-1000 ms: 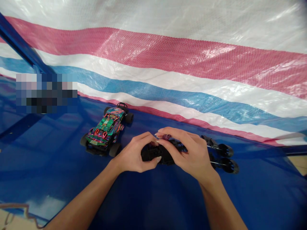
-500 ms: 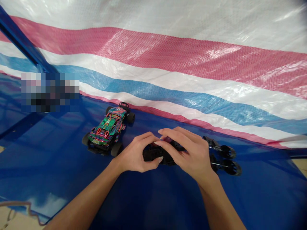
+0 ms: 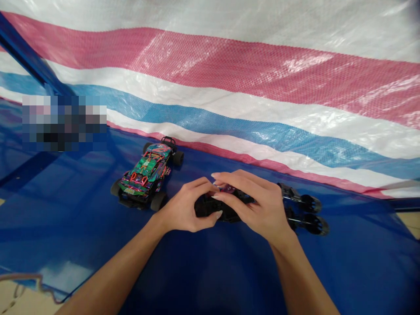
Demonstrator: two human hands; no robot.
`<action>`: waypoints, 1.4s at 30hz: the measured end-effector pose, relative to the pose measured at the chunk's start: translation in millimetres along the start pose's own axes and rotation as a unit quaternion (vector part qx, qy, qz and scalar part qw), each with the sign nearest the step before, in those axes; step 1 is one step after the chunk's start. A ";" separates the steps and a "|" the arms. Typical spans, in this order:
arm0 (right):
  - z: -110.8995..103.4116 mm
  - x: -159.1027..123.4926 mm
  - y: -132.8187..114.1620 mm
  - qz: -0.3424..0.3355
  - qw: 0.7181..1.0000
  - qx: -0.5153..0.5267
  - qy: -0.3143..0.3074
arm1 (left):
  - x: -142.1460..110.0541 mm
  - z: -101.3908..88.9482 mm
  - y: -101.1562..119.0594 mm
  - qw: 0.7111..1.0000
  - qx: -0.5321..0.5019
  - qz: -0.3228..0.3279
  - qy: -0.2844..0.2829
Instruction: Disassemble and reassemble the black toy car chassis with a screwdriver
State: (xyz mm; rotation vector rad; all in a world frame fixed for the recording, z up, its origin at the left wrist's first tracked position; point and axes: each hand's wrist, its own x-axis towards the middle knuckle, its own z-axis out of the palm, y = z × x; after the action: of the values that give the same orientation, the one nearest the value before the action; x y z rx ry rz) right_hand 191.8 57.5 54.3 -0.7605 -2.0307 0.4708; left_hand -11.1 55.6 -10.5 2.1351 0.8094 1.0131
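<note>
A black toy car chassis (image 3: pixel 229 214) lies across the blue surface, mostly covered by my hands. My left hand (image 3: pixel 185 205) curls round its left end, thumb along the near side and fingertips over the top. From above, my right hand (image 3: pixel 262 203) reaches across the middle, its fingertips close to those of the left. Beneath these fingers shows a small purplish-red part (image 3: pixel 229 188); its kind is hidden. To the right of my right wrist, two black wheel-like ends (image 3: pixel 310 203) of the chassis stick out.
A colourful toy truck (image 3: pixel 144 173) with black wheels stands left of my hands. Behind rises a striped plastic sheet (image 3: pixel 210 61). A blurred-out patch (image 3: pixel 64 122) and a blue frame bar (image 3: pixel 24 48) are at the left. A cord (image 3: pixel 39 282) hangs at the lower left.
The view has shifted slightly, so everything sits a little higher. Both hands keep nearly the same hold on the chassis, with only small finger movements.
</note>
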 end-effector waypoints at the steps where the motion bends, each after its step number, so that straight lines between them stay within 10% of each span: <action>1: -1.2 -0.7 -1.1 0.014 1.000 0.004 -0.005 | -0.2 0.3 -0.3 1.000 0.003 0.002 0.003; 18: -3.8 -3.3 -2.3 0.071 0.997 0.030 -0.027 | -0.1 -1.3 1.9 1.000 0.002 0.001 0.007; 34: -8.6 0.7 -2.6 -0.027 0.999 -0.038 -0.016 | -0.3 -0.9 1.7 1.000 0.003 0.000 -0.007; 42: -18.4 -0.3 -8.3 0.054 0.998 -0.017 -0.042 | -1.7 -4.6 -1.2 0.999 -0.045 0.017 -0.007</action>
State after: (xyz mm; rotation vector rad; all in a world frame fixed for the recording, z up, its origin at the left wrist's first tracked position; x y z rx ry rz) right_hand 204.7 51.8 68.7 -0.8889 -2.0864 0.5382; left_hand -16.0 56.3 -9.8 2.0831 0.7108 1.0316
